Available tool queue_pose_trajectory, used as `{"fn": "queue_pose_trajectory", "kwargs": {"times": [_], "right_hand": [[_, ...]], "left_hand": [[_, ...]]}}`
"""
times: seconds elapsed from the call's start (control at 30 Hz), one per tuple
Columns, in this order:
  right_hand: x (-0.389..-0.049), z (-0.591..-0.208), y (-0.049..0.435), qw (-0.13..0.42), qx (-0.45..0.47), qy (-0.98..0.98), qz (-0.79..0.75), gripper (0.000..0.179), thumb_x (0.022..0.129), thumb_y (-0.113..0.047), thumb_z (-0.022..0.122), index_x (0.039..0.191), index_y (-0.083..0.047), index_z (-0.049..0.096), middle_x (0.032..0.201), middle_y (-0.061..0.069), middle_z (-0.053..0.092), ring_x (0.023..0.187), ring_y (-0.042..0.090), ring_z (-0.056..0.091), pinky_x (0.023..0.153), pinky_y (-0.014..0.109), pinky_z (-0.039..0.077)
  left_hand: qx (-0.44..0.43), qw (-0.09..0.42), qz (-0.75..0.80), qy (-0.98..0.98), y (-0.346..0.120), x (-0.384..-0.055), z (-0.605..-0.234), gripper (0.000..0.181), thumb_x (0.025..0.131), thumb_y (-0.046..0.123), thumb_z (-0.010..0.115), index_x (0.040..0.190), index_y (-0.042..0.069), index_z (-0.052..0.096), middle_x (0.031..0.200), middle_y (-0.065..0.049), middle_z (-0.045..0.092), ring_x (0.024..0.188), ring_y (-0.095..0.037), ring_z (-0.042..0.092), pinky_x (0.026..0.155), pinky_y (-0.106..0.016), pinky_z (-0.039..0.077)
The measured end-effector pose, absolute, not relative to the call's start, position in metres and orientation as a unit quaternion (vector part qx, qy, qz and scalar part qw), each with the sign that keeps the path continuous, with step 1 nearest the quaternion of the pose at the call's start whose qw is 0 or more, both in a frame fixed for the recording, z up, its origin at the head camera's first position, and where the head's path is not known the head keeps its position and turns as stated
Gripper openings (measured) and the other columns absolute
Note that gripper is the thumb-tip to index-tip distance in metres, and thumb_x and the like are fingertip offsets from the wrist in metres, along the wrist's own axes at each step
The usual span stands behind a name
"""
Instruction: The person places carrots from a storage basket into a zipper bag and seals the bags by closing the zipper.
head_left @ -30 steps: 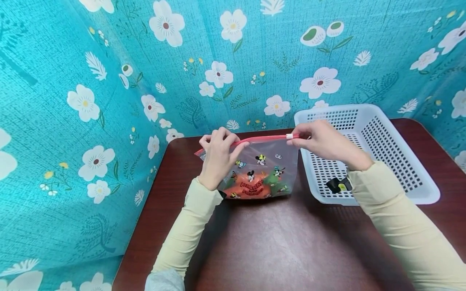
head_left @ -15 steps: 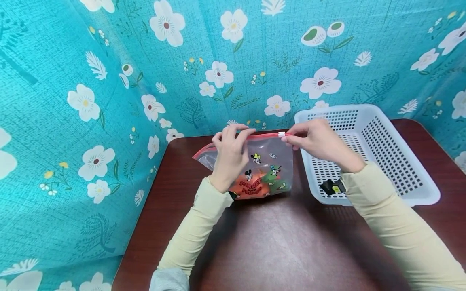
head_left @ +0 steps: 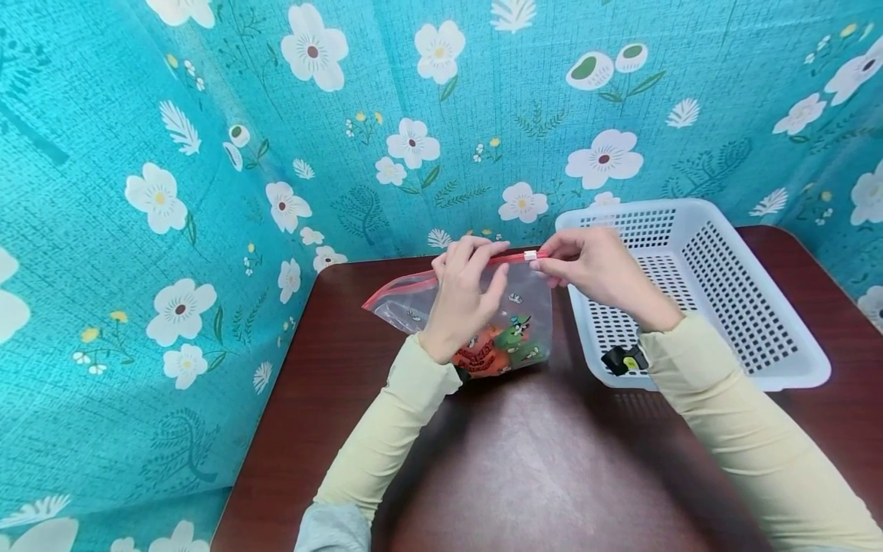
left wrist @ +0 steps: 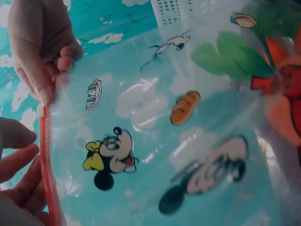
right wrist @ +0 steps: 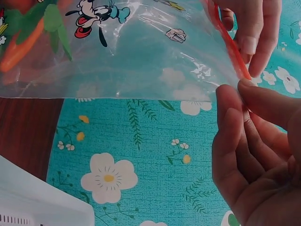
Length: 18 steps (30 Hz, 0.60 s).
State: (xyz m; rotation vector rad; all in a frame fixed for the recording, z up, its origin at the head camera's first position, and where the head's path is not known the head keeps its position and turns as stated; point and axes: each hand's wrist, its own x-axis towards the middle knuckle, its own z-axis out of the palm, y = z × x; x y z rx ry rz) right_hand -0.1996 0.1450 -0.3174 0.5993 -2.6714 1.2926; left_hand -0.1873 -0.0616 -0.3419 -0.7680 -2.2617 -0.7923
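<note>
A clear slider zip bag (head_left: 531, 307) with cartoon prints and a red zip edge stands on the table, orange and green items (right wrist: 35, 40) showing through its lower part. My right hand (head_left: 607, 272) pinches its upper right corner between thumb and fingers, right beside the white slider (head_left: 530, 255). At the red edge, left of the slider, is my left hand (head_left: 465, 295). Its fingers reach over the edge with the thumb spread apart, and no pinch on the bag shows. The bag's upper left corner droops to the left. The left forearm hides part of its lower left.
A white perforated plastic basket (head_left: 803, 368) stands on the right, under the right forearm. The dark reddish wooden table (head_left: 331, 337) backs onto a teal flowered cloth (head_left: 386, 92). A black strap-like piece with a yellow mark (head_left: 621, 360) is at the right wrist.
My left hand has slid rightward along the red edge toward the slider, its thumb coming away from the bag. The right hand has shifted slightly left, still pinching the corner.
</note>
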Motion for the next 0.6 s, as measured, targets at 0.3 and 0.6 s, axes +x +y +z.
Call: {"fn": "queue_pose_trajectory", "kwargs": {"times": [0.3, 0.6], "right_hand": [[-0.198, -0.316, 0.147, 0.032, 0.197, -0.866, 0.459, 0.011, 0.087, -0.014, 0.072, 0.089, -0.004, 0.07, 0.082, 0.011, 0.073, 0.062, 0.012, 0.068, 0.06, 0.022, 0.055], [-0.197, -0.316, 0.151, 0.012, 0.216, -0.859, 0.464, 0.011, 0.089, -0.009, 0.068, 0.095, -0.001, 0.072, 0.094, 0.015, 0.073, 0.07, 0.011, 0.07, 0.065, 0.021, 0.056]], "left_hand": [[-0.287, 0.285, -0.317, -0.858, -0.053, -0.191, -0.342, 0.027, 0.092, 0.023, 0.064, 0.117, 0.012, 0.066, 0.112, -0.003, 0.058, 0.108, -0.018, 0.05, 0.093, -0.043, 0.028], [-0.296, 0.27, -0.312, -0.861, -0.046, -0.192, -0.342, 0.025, 0.091, 0.023, 0.066, 0.114, 0.013, 0.067, 0.105, -0.001, 0.058, 0.105, -0.016, 0.051, 0.092, -0.043, 0.027]]}}
